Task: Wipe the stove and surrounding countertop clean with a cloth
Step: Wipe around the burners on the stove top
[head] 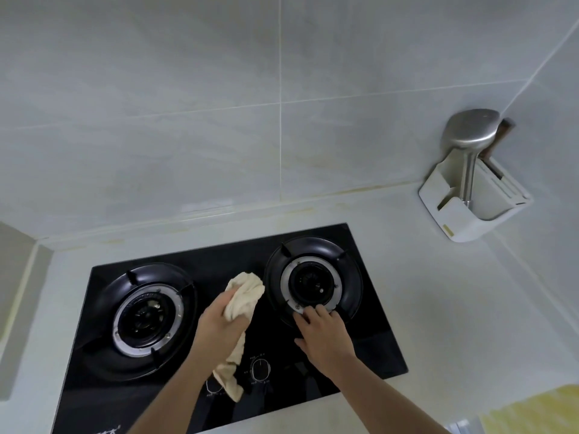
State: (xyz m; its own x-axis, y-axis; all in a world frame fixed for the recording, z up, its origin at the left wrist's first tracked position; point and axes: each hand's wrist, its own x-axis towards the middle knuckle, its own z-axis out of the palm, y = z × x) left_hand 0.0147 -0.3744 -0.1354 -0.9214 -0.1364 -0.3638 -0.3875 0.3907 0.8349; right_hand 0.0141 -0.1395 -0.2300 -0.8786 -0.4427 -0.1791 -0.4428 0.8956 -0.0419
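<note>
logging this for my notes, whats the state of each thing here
cloth: bunched, gripped in the left hand, tail hanging over the stove knobs
right hand: fingers on the right burner ring
left burner: no flame visible, uncovered
right burner: no flame visible
stove: black glass, no pots on it
ladle: upright in the white holder
</note>
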